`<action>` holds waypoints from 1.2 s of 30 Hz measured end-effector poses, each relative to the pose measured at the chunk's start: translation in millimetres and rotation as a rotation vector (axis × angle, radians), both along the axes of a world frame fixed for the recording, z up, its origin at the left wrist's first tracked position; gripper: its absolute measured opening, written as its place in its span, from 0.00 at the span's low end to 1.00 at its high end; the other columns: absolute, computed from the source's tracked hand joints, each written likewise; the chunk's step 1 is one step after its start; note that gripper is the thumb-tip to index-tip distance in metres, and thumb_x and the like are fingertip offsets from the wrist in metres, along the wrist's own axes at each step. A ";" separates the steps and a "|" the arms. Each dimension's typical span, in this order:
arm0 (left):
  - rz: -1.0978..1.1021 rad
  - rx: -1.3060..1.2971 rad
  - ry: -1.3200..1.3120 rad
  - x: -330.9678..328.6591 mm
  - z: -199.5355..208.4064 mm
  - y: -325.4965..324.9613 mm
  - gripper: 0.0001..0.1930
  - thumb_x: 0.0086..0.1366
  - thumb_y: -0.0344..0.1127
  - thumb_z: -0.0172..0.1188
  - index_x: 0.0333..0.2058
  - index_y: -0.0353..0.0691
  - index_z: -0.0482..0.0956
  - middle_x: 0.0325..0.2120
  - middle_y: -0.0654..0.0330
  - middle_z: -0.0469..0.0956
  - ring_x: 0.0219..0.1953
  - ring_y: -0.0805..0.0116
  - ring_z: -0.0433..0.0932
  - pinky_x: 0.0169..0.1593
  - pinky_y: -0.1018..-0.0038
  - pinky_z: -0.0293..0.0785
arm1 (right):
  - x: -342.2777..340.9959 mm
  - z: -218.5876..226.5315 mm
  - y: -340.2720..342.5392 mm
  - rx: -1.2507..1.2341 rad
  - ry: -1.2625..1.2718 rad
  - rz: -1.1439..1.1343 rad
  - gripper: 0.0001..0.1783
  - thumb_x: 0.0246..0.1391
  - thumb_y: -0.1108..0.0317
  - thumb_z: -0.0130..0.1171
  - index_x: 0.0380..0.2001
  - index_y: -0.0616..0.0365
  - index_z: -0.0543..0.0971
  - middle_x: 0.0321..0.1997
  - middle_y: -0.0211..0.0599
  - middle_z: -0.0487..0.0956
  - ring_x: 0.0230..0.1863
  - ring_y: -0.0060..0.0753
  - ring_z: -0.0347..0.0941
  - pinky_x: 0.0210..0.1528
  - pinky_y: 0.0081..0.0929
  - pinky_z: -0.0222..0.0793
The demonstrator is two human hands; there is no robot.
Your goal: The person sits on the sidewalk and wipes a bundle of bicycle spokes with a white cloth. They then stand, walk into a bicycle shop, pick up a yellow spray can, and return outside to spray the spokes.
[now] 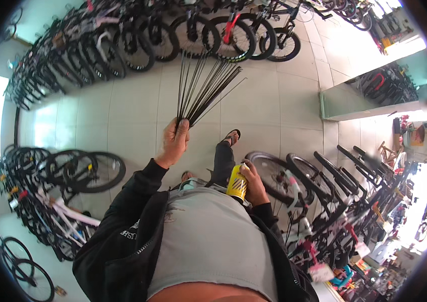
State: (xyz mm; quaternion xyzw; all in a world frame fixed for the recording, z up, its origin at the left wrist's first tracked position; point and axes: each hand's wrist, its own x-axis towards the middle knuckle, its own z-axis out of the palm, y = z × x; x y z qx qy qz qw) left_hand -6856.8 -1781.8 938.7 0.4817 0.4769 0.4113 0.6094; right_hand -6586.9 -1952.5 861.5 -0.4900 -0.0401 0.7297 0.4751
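My left hand (174, 143) is closed round one end of a bunch of thin dark bicycle spokes (204, 93). The spokes fan out away from me over the tiled floor, their far ends spread apart. Close to my body on the right, my right hand (254, 182) grips a yellow spray can (236, 183) with dark slanted stripes. The can is roughly upright, and a finger lies at its top. Whether the nozzle is pressed I cannot tell. A wide gap separates the can from the spokes.
Rows of parked bicycles (188, 35) line the far side and the left. More bicycles (314, 183) stand close by my right arm. A raised ledge with a mirror-like panel (374, 90) juts in at the right. Pale floor tiles (128, 105) stretch ahead of my feet.
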 end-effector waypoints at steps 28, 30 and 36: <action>-0.617 -0.223 -0.234 758.3 34.1 609.8 0.12 0.79 0.44 0.57 0.38 0.45 0.70 0.19 0.72 0.62 0.17 0.82 0.59 0.20 0.78 0.55 | 606.9 33.8 448.6 0.205 0.282 -1.077 0.30 0.68 0.44 0.56 0.55 0.62 0.74 0.48 0.52 0.80 0.44 0.46 0.82 0.44 0.44 0.86; -0.680 -0.141 -0.239 825.0 27.9 646.1 0.13 0.78 0.46 0.60 0.38 0.45 0.71 0.18 0.72 0.63 0.17 0.83 0.61 0.19 0.79 0.57 | 660.3 22.0 473.7 0.244 0.267 -1.087 0.31 0.68 0.43 0.55 0.54 0.63 0.74 0.49 0.53 0.80 0.44 0.46 0.82 0.44 0.45 0.86; -0.637 -0.127 -0.205 987.6 40.7 694.4 0.14 0.76 0.47 0.62 0.38 0.44 0.71 0.19 0.72 0.66 0.16 0.83 0.63 0.19 0.80 0.61 | 850.9 18.9 584.1 0.367 0.353 -0.920 0.23 0.71 0.47 0.52 0.62 0.45 0.73 0.52 0.53 0.77 0.46 0.49 0.80 0.44 0.47 0.86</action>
